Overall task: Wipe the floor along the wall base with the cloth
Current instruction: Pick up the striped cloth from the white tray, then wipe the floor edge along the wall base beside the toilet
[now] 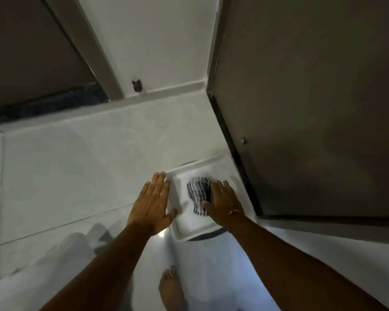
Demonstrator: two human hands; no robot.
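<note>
A crumpled striped cloth (197,193), dark and white, lies in a white square tray (190,230) that stands on a dark round base near the door. My right hand (222,204) hovers over the cloth's right side, fingers spread, partly hiding it; whether it touches is unclear. My left hand (152,203) is flat and spread at the tray's left rim, thumb against the rim. The wall base (177,87) is a pale skirting strip beyond the pale tiled floor (76,176).
A brown door (312,108) stands open at the right, its dark lower edge close beside the tray. A small dark door stopper (137,85) sits at the skirting. A dark threshold (43,105) runs at the left. My bare foot (171,288) stands below the tray.
</note>
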